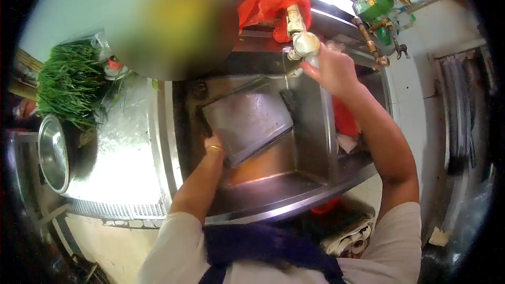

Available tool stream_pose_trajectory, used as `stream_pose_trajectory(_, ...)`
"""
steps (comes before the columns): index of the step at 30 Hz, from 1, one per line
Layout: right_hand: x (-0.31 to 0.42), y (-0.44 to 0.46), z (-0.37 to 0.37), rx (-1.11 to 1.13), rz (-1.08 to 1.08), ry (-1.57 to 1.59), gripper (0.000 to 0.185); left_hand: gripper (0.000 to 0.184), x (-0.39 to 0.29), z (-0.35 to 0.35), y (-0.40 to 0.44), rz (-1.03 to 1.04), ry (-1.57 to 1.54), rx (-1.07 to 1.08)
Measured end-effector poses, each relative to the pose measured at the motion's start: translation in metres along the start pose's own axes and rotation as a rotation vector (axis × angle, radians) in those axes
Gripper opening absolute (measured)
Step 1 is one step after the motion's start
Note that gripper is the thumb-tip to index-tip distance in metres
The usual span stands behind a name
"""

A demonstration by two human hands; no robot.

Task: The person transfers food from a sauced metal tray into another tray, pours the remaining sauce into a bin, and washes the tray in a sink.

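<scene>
A flat rectangular grey tray with dark edges (pixel 247 121) is tilted inside the metal sink (pixel 310 158). My left hand (pixel 213 143) grips the tray at its lower left edge, with the fingers partly hidden behind it and a yellow band at the wrist. On the right, my right hand (pixel 331 68) is closed at the white faucet (pixel 305 44), its fingers around the part just below the round joint. Beneath the faucet, the tray's upper right corner lies close to the spout.
Green leafy stalks (pixel 71 81) and a round metal bowl (pixel 54 153) are on the left of the steel counter (pixel 129 147). A red plastic bag (pixel 273 2) hangs behind the faucet. A green bottle (pixel 374 4) and wall taps (pixel 376 47) are at the upper right.
</scene>
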State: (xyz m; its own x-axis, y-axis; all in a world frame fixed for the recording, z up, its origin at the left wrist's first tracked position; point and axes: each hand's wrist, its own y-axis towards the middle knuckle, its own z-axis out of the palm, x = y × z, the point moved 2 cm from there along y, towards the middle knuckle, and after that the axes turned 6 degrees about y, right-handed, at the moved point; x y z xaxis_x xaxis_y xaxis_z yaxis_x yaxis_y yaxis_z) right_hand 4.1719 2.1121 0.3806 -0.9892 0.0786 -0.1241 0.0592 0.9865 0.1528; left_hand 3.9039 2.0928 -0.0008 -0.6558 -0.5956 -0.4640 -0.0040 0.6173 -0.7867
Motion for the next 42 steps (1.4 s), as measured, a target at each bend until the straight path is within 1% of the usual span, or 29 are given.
stream_pose_trajectory(1, 0.000, 0.001, 0.001, 0.009, -0.023, -0.008, 0.049, 0.042, -0.004, -0.002, 0.010, 0.245, 0.513, -0.003)
stream_pose_trajectory(4, -0.008, 0.004, 0.002, 0.065, -0.155, -0.041, 0.047, 0.040, -0.010, -0.001, 0.028, 0.458, 0.913, 0.052)
stream_pose_trajectory(5, -0.012, 0.004, 0.003, 0.086, -0.206, -0.052, 0.046, 0.038, -0.002, 0.006, 0.042, 0.413, 0.738, 0.031)
stream_pose_trajectory(8, -0.013, 0.009, -0.001, 0.113, -0.298, -0.033, 0.035, 0.035, 0.035, 0.034, 0.083, 0.268, 0.221, -0.024)
stream_pose_trajectory(10, -0.017, 0.011, 0.002, 0.132, -0.348, -0.047, 0.037, 0.039, 0.044, 0.031, 0.086, 0.351, 0.388, -0.072)
stream_pose_trajectory(12, -0.018, 0.014, 0.002, 0.151, -0.396, -0.035, 0.037, 0.058, 0.049, 0.019, 0.075, 0.587, 1.087, -0.124)
stream_pose_trajectory(13, -0.020, 0.016, 0.004, 0.184, -0.379, -0.053, 0.038, 0.058, 0.053, 0.021, 0.068, 0.419, 0.736, -0.077)
stream_pose_trajectory(15, -0.021, 0.017, 0.000, 0.251, -0.342, -0.088, 0.041, 0.059, 0.050, 0.023, 0.042, 0.115, 0.055, -0.060)
stream_pose_trajectory(17, -0.023, 0.014, -0.001, 0.232, -0.316, -0.022, 0.044, 0.060, 0.044, 0.024, 0.016, -0.027, -0.285, -0.070)
stream_pose_trajectory(18, -0.027, 0.013, -0.001, 0.221, -0.306, 0.006, 0.046, 0.061, 0.040, 0.025, 0.007, -0.042, -0.343, -0.067)
stream_pose_trajectory(19, -0.032, 0.009, 0.008, 0.130, -0.332, 0.037, 0.046, 0.061, 0.037, 0.025, -0.001, -0.052, -0.382, -0.059)
stream_pose_trajectory(22, -0.040, 0.008, 0.014, 0.111, -0.412, 0.073, 0.046, 0.063, 0.032, 0.025, -0.020, -0.081, -0.425, -0.031)
stream_pose_trajectory(23, -0.040, 0.012, 0.012, 0.136, -0.436, 0.073, 0.048, 0.063, 0.030, 0.024, -0.028, -0.100, -0.437, -0.023)
stream_pose_trajectory(26, -0.037, 0.012, 0.001, 0.062, -0.492, 0.140, 0.060, 0.064, 0.027, 0.020, -0.045, -0.124, -0.454, 0.013)
stream_pose_trajectory(27, -0.040, 0.008, 0.006, -0.070, -0.545, 0.198, 0.069, 0.065, 0.031, 0.023, -0.041, -0.114, -0.466, 0.024)
stream_pose_trajectory(29, -0.047, -0.009, 0.026, -0.199, -0.441, 0.464, 0.070, 0.070, 0.069, 0.038, 0.004, -0.089, -0.586, 0.136)
stream_pose_trajectory(30, -0.052, -0.020, 0.040, -0.267, -0.380, 0.591, 0.071, 0.070, 0.076, 0.038, 0.015, -0.040, -0.553, 0.154)
stream_pose_trajectory(31, -0.059, -0.032, 0.070, -0.300, -0.276, 0.884, 0.061, 0.071, 0.083, 0.038, 0.026, 0.010, -0.521, 0.170)
stream_pose_trajectory(32, -0.070, -0.042, 0.121, -0.359, -0.037, 0.944, 0.045, 0.069, 0.083, 0.032, 0.026, 0.096, -0.398, 0.141)
stream_pose_trajectory(33, -0.058, -0.056, 0.145, -0.441, 0.102, 0.868, 0.028, 0.068, 0.083, 0.029, 0.025, 0.147, -0.357, 0.125)
stream_pose_trajectory(34, -0.053, -0.064, 0.169, -0.163, 0.219, 0.731, 0.020, 0.067, 0.082, 0.027, 0.024, 0.198, -0.317, 0.108)
stream_pose_trajectory(35, -0.047, -0.064, 0.194, 0.183, 0.222, 0.397, 0.016, 0.066, 0.078, 0.027, 0.021, 0.217, -0.362, 0.104)
stream_pose_trajectory(36, -0.042, -0.062, 0.220, 0.415, 0.191, 0.272, 0.016, 0.066, 0.074, 0.027, 0.020, 0.235, -0.406, 0.098)
stream_pose_trajectory(37, -0.050, -0.067, 0.264, 0.445, 0.025, 0.152, 0.016, 0.065, 0.073, 0.028, 0.017, 0.248, -0.451, 0.091)
stream_pose_trajectory(38, -0.046, -0.064, 0.278, 0.455, 0.005, 0.031, 0.017, 0.065, 0.073, 0.031, 0.015, 0.255, -0.499, 0.082)
stream_pose_trajectory(39, -0.047, -0.060, 0.302, 0.355, -0.028, -0.096, 0.020, 0.064, 0.075, 0.032, 0.015, 0.260, -0.544, 0.069)
stream_pose_trajectory(40, -0.056, -0.068, 0.348, 0.263, -0.054, -0.215, 0.023, 0.064, 0.081, 0.033, 0.016, 0.257, -0.579, 0.061)
stream_pose_trajectory(41, -0.059, -0.072, 0.376, 0.331, -0.051, -0.291, 0.024, 0.059, 0.090, 0.037, 0.026, 0.231, -0.421, 0.040)
stream_pose_trajectory(42, -0.058, -0.076, 0.387, 0.478, -0.042, -0.329, 0.025, 0.059, 0.085, 0.034, 0.019, 0.215, -0.463, 0.066)
